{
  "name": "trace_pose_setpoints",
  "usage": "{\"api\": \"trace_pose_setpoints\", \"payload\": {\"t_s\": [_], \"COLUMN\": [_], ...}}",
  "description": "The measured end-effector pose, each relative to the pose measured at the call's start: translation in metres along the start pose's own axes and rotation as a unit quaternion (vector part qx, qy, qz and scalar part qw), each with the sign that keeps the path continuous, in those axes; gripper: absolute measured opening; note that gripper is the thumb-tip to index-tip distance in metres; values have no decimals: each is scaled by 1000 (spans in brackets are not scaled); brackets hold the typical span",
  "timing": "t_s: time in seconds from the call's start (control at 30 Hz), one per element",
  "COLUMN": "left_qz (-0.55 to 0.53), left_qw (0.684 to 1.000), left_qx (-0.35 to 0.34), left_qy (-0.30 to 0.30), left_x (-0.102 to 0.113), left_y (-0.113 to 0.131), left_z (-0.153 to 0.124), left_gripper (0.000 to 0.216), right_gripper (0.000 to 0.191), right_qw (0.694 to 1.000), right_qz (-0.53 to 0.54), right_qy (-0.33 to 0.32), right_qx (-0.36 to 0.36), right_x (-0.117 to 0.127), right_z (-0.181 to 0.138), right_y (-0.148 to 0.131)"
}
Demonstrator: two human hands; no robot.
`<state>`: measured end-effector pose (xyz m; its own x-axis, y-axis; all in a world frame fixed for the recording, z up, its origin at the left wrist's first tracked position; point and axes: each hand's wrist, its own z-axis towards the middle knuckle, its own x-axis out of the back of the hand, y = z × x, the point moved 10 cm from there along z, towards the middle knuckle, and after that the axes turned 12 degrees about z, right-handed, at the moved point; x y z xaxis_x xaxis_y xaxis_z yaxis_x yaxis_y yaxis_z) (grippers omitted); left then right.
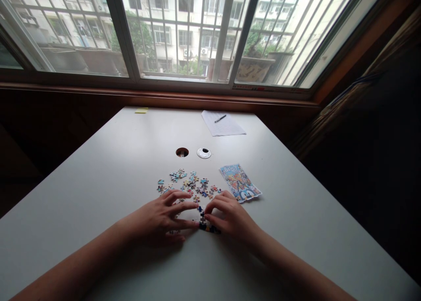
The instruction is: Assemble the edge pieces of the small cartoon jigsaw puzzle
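Observation:
Near the middle of the white table, several dark jigsaw pieces (208,228) lie joined in a short strip. My left hand (164,214) has its fingers spread, and its fingertips rest at the left end of that strip. Thumb and forefinger of my right hand (228,213) pinch a small dark puzzle piece (202,215) just above the strip. Loose colourful puzzle pieces (192,182) are scattered beyond both hands, with some partly hidden under my left hand. To the right of the pieces lies a printed picture sheet (239,182) with bright cartoon figures.
On the white table (98,182) are a round cable hole (182,152) and its loose cover (204,152). Farther back lie a paper sheet (226,127) with a pen (220,118) and yellow sticky notes (141,110). A barred window (184,37) stands behind the table.

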<state>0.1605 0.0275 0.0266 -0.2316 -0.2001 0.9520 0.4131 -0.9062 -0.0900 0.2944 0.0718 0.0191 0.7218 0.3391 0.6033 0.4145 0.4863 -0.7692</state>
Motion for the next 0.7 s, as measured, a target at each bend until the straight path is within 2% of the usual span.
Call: {"api": "trace_pose_setpoints", "payload": {"t_s": [0.37, 0.7], "left_qz": [3, 3], "left_qw": [1000, 1000], "left_qx": [2, -2], "left_qy": [-12, -24], "left_x": [-2, -7], "left_y": [-1, 0], "left_z": [0, -1], "left_gripper": [57, 55], "right_gripper": [9, 7], "right_qw": [990, 999], "right_qz": [88, 1], "right_qy": [35, 27], "right_qx": [-105, -34], "right_x": [4, 2], "right_z": [-3, -1], "right_y": [19, 7]}}
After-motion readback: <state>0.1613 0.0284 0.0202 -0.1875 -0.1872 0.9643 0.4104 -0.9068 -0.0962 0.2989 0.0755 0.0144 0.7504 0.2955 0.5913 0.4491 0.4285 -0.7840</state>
